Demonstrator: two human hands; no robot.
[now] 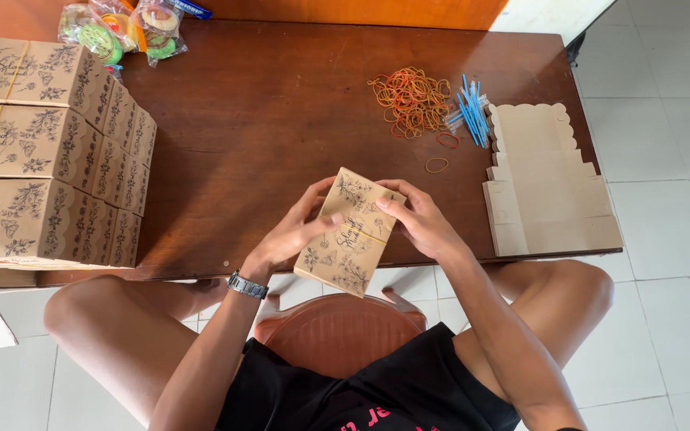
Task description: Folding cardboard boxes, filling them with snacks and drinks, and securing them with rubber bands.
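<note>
Holding a small brown box (350, 231) with black flower drawings, tilted, just above the near edge of the table (265, 104) and over the lap. Showing a thin yellow rubber band (370, 236) running across the top of the box. Gripping the box from both sides: left hand (293, 235) on the left edge with fingers curled under and thumb pressing on top, right hand (421, 223) on the upper right corner with fingertips clamped on the edge, close to the band.

Probably doing best here by pressing gently, not squashing the thin card walls. Probably helping too by holding the lid flat with the thumbs and pulling the band evenly, so no slipping off a corner and no snapping.

Wearing a grey watch (247, 285) on the left wrist. Sitting on a reddish plastic chair (337, 331).

Lying farther out on the table: a single loose band (436, 165) near the right hand, a pile of orange and red bands (410, 100) behind it, and some blue sticks (470, 108) just beside the pile. Resting at the right end, flat plain card pieces (549, 191). Standing at the left end, well apart from the hands, a stack of matching boxes (41, 152), with a bag of bright rolls (121, 28) behind
</note>
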